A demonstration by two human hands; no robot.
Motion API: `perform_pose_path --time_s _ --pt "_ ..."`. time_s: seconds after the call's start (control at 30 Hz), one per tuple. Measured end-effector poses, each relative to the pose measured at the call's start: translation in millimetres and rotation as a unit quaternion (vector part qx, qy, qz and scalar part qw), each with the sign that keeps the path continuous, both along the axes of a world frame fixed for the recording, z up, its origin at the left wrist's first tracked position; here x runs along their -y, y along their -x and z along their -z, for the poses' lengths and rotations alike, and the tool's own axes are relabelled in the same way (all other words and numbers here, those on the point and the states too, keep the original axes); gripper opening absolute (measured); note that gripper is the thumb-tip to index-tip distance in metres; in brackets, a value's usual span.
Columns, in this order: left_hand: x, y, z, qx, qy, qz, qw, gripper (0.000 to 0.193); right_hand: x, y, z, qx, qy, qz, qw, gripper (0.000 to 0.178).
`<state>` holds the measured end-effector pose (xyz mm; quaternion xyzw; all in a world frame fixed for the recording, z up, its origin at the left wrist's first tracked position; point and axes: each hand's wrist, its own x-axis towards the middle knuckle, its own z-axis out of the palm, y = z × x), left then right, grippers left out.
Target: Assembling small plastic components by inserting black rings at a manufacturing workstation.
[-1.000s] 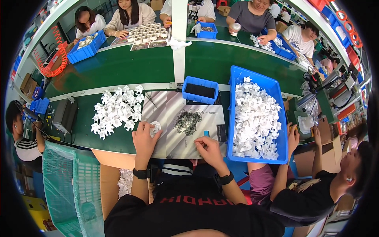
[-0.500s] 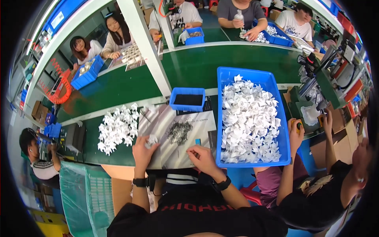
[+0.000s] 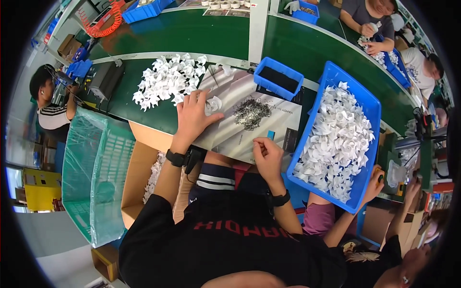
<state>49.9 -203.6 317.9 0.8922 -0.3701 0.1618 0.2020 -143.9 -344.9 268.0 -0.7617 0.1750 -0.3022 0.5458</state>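
My left hand (image 3: 194,117) is open, fingers spread, at the left edge of a grey-striped printed sheet (image 3: 225,139). Beside its thumb and fingers, on the sheet, is a single white bladed plastic piece (image 3: 213,104). My right hand (image 3: 268,154) is closed near the sheet's front edge, fingertips pressed together; whatever they may hold is too small to make out. Between the hands lies a scattered heap of tiny dark and silvery parts (image 3: 252,114). A loose pile of white bladed pieces (image 3: 168,79) sits on the green bench beyond my left hand.
To the right stands a large blue bin (image 3: 377,139) filled with white bladed pieces. A small blue tray (image 3: 298,91) with a black inside is behind the sheet. At left are a green basket (image 3: 81,177) and a cardboard box (image 3: 132,197). A co-worker's hand (image 3: 374,185) is beyond the bin.
The head view has turned, shifting the whole scene. My left hand's fingers have spread out beside the white piece. My right hand stays closed near the sheet's front edge.
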Motion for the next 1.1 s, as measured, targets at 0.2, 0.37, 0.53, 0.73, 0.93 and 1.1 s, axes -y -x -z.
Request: perform_pose_path --time_s 0.2,0.37,0.53,0.73,0.93,1.1 --pt "38 -83 -16 0.054 -0.069 0.124 0.988 0.037 -12 0 3 0.026 0.120 0.077 0.989 0.007" --pt "77 -131 7 -0.026 -0.163 0.196 0.967 0.030 -15 9 8 0.011 0.072 0.099 0.992 0.007" --pt "77 -131 -2 -0.009 -0.092 0.200 0.975 0.023 -17 7 3 -0.010 0.049 0.110 0.993 0.008" --pt "57 -62 -44 -0.439 0.197 0.271 0.834 0.026 -9 -1 -7 -0.046 0.052 0.078 0.995 0.019" --pt "54 33 -94 -0.612 0.374 0.360 0.597 0.032 -29 -20 -108 0.177 -0.116 0.039 0.977 0.052" --pt "45 68 -116 -0.639 0.429 0.372 0.519 0.035 -20 -18 -141 0.243 -0.115 0.005 0.963 0.049"
